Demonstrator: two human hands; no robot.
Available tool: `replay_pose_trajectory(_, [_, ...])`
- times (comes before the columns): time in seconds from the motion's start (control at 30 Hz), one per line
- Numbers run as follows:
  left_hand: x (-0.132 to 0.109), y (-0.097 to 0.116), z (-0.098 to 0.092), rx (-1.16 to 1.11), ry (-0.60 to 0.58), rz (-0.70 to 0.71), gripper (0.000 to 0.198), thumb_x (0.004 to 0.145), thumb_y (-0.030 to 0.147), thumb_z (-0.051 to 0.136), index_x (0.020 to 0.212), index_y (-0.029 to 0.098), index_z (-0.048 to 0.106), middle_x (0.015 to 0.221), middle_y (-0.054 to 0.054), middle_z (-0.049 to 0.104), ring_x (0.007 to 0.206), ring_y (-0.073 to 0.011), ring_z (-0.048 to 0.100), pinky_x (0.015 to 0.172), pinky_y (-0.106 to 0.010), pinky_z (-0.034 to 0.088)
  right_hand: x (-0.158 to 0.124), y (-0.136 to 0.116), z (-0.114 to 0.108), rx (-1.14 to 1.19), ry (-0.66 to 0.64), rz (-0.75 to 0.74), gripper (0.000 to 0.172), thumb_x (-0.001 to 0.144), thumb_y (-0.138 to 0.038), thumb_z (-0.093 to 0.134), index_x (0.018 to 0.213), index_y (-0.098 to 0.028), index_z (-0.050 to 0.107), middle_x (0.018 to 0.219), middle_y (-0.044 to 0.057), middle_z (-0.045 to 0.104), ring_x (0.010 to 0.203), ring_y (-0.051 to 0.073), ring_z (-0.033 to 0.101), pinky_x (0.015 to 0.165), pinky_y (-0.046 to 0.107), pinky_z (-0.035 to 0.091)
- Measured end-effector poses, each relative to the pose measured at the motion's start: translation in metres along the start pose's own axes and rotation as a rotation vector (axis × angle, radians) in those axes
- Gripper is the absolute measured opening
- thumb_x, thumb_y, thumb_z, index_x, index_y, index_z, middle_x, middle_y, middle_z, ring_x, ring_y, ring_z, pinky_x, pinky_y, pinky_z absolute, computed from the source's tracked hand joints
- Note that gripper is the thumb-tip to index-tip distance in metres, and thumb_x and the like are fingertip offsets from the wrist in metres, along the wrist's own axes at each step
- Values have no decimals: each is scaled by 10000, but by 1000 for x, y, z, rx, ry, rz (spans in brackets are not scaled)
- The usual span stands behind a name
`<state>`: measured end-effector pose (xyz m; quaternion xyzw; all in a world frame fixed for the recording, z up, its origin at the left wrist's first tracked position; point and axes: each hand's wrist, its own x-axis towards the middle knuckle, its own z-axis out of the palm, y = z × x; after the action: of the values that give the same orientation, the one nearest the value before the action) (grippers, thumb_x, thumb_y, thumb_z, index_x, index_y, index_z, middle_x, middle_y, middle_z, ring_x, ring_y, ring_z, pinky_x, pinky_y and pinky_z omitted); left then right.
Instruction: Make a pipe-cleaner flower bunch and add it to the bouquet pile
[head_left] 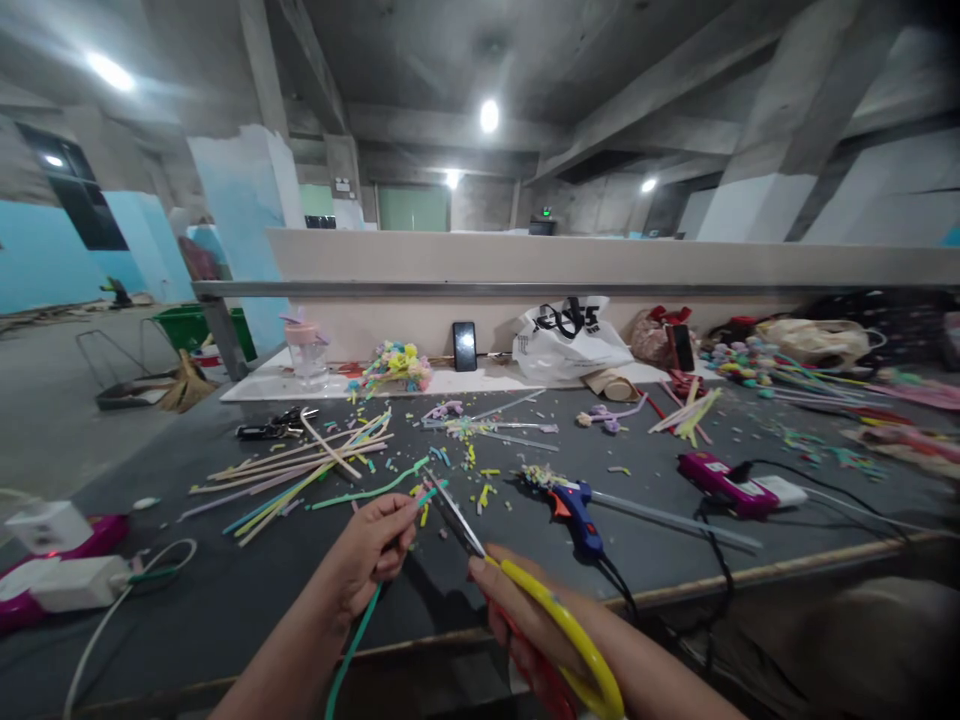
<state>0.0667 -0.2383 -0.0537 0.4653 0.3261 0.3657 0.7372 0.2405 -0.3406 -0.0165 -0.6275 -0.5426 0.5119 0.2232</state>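
Between the fingertips of my left hand [386,540] is a green pipe cleaner [361,625], its long end hanging down past the table's front edge. My right hand [517,610] grips scissors [466,528] with yellow and red handles. The scissor blades point up and left, close to the short tip of the pipe cleaner above my left fingers; whether they touch it I cannot tell. Behind my left hand lies another green stem [367,497] with a bent end. Small cut bits [484,495] in yellow, pink and blue are scattered beyond the blades.
A blue glue gun [577,515] with a clear glue stick lies to the right, its cord running off the front edge. Pastel stems [300,470] are piled at left. Purple power strips [727,485] sit at both sides. A phone [465,346] and a white bag [574,345] stand at the back.
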Motion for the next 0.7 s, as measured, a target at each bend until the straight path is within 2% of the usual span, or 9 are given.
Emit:
replay_pose_trajectory(0.17, [0,-3,0,7,-7,-15,241,696,344,611,701,170,445,449,80,450,273,18,193,294,-125,81,4,0,8,-91,29,-77,380,822,-566,262,776,-205,371,541,-65,423,311,35,356,288,134,299])
replay_pose_trajectory(0.4, [2,-6,-4,21,-12,-26,223,704,345,605,756,163,486,456,78,453,270,21,192,289,-123,84,6,-2,10,-69,52,-72,339,838,-515,266,784,-198,374,557,-58,433,299,26,343,279,130,280])
replay_pose_trajectory(0.7, [3,-6,-5,12,-10,-27,217,697,334,615,726,159,491,437,78,453,269,25,183,292,-117,95,11,0,7,-122,-3,-47,348,849,-506,238,825,-190,381,580,-46,470,315,37,389,308,152,308])
